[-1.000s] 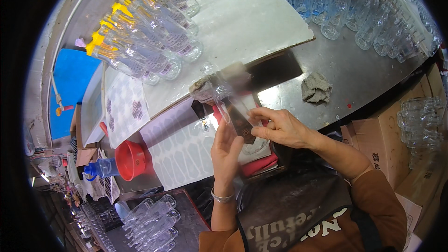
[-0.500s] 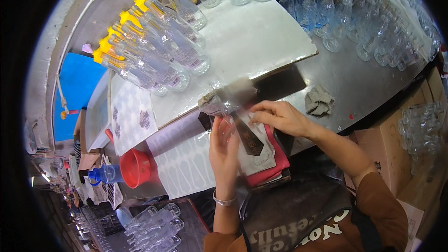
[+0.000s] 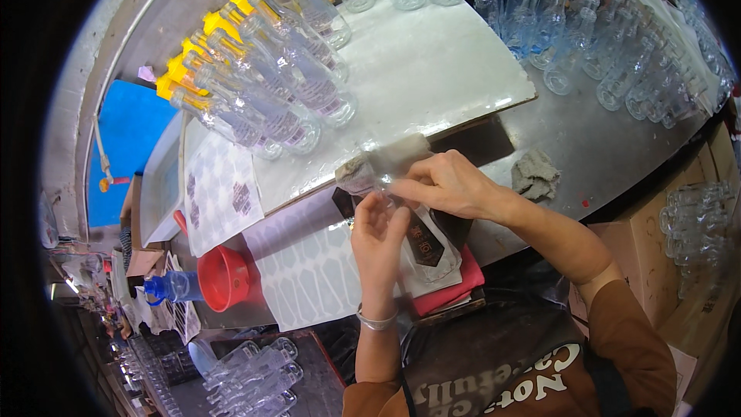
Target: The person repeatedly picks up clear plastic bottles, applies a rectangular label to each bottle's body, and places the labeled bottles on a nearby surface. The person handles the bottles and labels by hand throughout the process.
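Between my two hands is a clear glass bottle (image 3: 383, 178), see-through and hard to outline. My left hand (image 3: 377, 243) curls its fingers around it from the near side. The fingers of my right hand (image 3: 451, 188) press together against it from the right. A dark printed label piece (image 3: 424, 242) lies just below them on a pale folded cloth (image 3: 448, 264), with a red pad (image 3: 463, 287) underneath. Beside the fingertips sits a grey-white rag pad (image 3: 355, 175), and a blurred pale shape (image 3: 403, 153) is behind it.
Printed clear bottles (image 3: 293, 89) lean in rows on yellow holders (image 3: 220, 23) at the far left. Plain bottles (image 3: 567, 38) stand at the far right. A white board (image 3: 432, 69), a crumpled rag (image 3: 536, 174), label sheets (image 3: 309, 278) and a red cup (image 3: 224, 278) share the table.
My right hand has moved left and its fingers have come in close to my left fingertips. The dark label piece shows its printed marks more fully.
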{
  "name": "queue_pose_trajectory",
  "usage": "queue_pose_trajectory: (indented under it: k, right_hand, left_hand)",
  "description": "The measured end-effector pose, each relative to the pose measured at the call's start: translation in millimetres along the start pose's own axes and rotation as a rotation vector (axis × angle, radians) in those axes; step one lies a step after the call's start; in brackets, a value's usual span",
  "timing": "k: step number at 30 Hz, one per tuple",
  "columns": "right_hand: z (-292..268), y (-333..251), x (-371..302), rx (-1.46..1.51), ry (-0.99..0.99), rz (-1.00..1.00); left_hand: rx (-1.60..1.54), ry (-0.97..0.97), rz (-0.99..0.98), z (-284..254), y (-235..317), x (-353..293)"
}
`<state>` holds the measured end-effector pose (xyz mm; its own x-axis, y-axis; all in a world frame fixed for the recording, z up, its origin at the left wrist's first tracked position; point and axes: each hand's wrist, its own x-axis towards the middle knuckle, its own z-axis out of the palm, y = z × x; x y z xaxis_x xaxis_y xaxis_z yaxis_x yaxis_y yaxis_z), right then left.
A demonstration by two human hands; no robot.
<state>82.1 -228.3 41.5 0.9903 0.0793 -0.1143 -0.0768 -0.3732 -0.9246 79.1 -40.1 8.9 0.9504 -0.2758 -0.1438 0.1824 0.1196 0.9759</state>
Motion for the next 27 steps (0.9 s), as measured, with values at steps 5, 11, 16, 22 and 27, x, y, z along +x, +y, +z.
queue_pose_trajectory:
  k: [5,11,16,22,27]
  right_hand:
    - [-5,-1,0,0.002,-0.037,-0.001]
    - [-7,-6,-1,0.019,-0.063,0.005]
    - [-6,-4,-1,0.048,-0.052,0.011]
    - [9,76,-25,0.944,0.344,0.29]
    - [5,79,-44,0.923,0.388,0.143]
  left_hand:
    - [0.072,0.039,-0.02,4,12,2]
    - [0.122,0.087,-0.052,7,18,11]
    - [0.095,0.081,-0.027,5,10,13]
    - [0.084,0.082,-0.025,4,4,11]
    - [-0.004,0.051,-0.012,3,3,8]
